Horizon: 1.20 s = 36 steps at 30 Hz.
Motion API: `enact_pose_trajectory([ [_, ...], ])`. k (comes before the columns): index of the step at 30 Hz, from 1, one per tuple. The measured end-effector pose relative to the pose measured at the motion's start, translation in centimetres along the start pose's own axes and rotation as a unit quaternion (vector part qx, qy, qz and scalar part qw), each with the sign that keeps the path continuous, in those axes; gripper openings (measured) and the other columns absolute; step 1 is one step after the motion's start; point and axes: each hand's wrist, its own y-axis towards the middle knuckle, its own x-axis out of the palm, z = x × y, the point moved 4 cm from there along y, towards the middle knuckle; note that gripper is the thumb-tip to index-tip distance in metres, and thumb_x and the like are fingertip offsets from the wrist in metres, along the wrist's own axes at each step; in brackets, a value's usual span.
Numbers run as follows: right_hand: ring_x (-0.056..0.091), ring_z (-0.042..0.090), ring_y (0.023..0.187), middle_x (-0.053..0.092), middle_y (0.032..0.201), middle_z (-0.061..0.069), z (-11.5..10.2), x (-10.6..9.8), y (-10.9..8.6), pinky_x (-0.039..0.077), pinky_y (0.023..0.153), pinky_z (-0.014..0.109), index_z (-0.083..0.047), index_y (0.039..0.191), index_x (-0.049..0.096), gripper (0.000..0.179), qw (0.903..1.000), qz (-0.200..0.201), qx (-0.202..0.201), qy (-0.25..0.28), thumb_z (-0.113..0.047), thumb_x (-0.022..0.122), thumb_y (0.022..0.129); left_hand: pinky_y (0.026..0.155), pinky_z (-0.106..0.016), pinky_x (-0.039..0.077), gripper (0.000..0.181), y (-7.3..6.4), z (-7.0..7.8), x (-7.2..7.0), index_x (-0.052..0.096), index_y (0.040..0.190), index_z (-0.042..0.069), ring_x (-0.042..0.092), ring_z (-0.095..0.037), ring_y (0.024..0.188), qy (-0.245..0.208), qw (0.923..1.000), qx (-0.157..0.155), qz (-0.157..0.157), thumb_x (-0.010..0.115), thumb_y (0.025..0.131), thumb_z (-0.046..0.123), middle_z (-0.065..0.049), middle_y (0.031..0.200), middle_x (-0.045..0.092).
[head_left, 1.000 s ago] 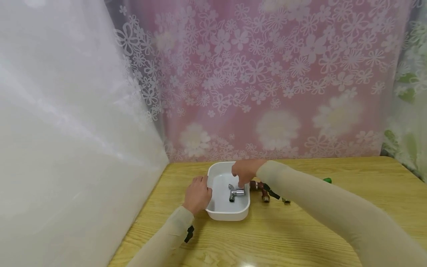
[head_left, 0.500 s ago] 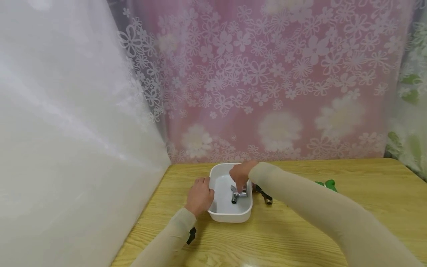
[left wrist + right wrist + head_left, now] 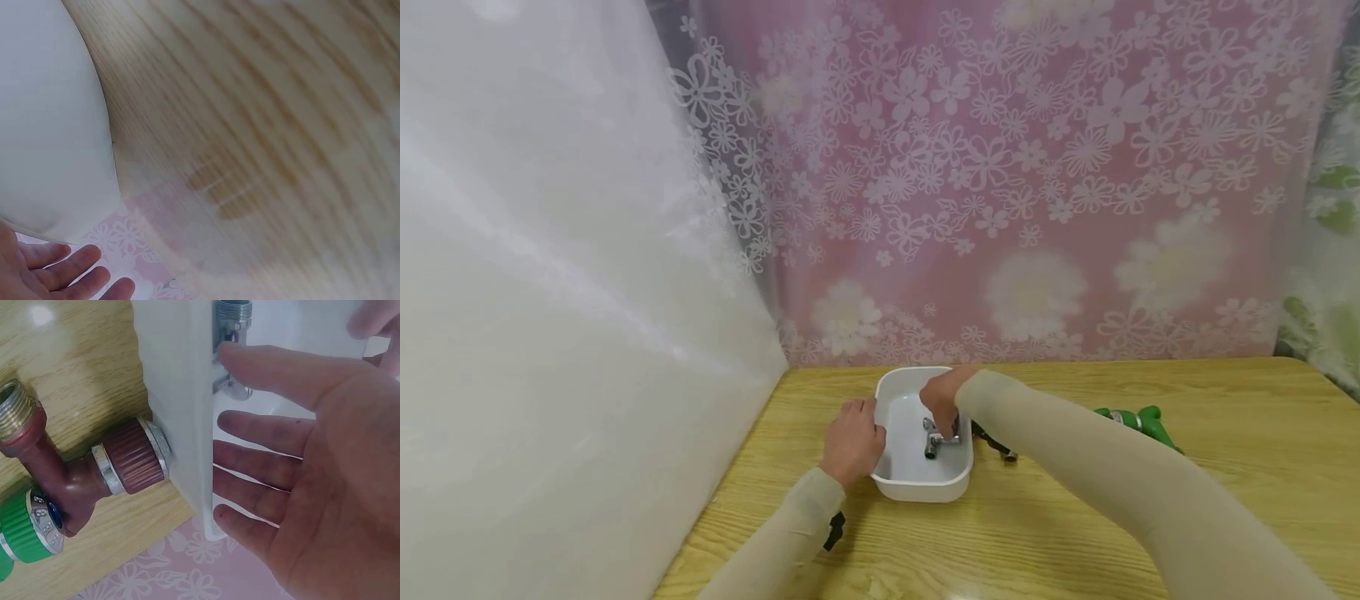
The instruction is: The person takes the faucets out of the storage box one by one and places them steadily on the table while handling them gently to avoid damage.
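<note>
A white plastic tub (image 3: 921, 492) sits on the table with a chrome valve (image 3: 931, 451) lying inside. My left hand (image 3: 853, 442) rests at the tub's left side, its relaxed fingers (image 3: 75, 265) alongside the outer wall in the left wrist view. From above, my right hand (image 3: 943, 398) reaches into the tub over the valve. In the right wrist view its fingers (image 3: 262, 469) are spread and nearly straight, and the thumb (image 3: 269, 365) overlaps the valve's body. The threaded end of the chrome valve (image 3: 234, 314) shows beyond the thumb.
Beside the tub's right wall lies a maroon valve (image 3: 72, 475) with a ribbed knob. A green valve (image 3: 1150, 422) lies farther right, partly behind my right forearm. Pink floral sheeting (image 3: 1037, 208) hangs behind the wooden table (image 3: 1037, 542); white sheeting (image 3: 587, 333) covers the left.
My right hand has come down to the chrome valve, and its forearm has shifted, uncovering more of the green valve. My left hand keeps its place at the tub.
</note>
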Motion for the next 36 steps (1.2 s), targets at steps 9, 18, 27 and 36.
enact_pose_trajectory([
  [9,0.046,0.010,0.065,0.053,0.071,-0.006,0.0,0.8,0.2,0.039,0.061,0.029,-0.022,0.078,0.064,0.020,0.9997,0.001,0.018,-0.014,-0.023,0.084,0.080,0.094,-0.049,0.055,0.045,-0.2,0.2,-0.4,0.054,0.140,0.001,0.058,-0.032,0.121,-0.013,0.9998,0.008,0.007,0.055,0.099,0.020,-0.016,0.129,0.062],
  [18,0.046,0.010,0.067,0.055,0.073,-0.007,-0.2,1.0,-0.7,0.040,0.061,0.027,-0.022,0.080,0.065,0.020,0.9993,0.020,0.004,-0.031,-0.022,0.084,0.080,0.093,-0.050,0.055,0.045,-0.5,0.2,-0.7,0.053,0.141,0.002,0.058,-0.032,0.121,-0.022,0.9997,0.011,0.008,0.053,0.099,0.019,-0.016,0.130,0.061],
  [27,0.050,0.009,0.071,0.061,0.078,-0.008,0.2,2.1,0.9,0.046,0.064,0.028,-0.025,0.083,0.064,0.026,0.9980,0.032,0.015,-0.053,-0.030,0.088,0.076,0.093,-0.049,0.055,0.044,-0.3,0.1,-0.5,0.053,0.140,0.001,0.058,-0.032,0.121,-0.023,0.9996,0.012,0.010,0.053,0.099,0.018,-0.016,0.130,0.061],
  [36,0.049,0.011,0.069,0.058,0.076,-0.006,0.4,2.3,1.2,0.044,0.061,0.029,-0.023,0.083,0.063,0.024,0.9979,0.037,0.017,-0.051,-0.027,0.086,0.076,0.091,-0.049,0.055,0.044,-0.2,-0.1,-0.3,0.054,0.139,0.002,0.058,-0.032,0.119,-0.026,0.9995,0.015,0.011,0.054,0.099,0.018,-0.016,0.129,0.062],
])
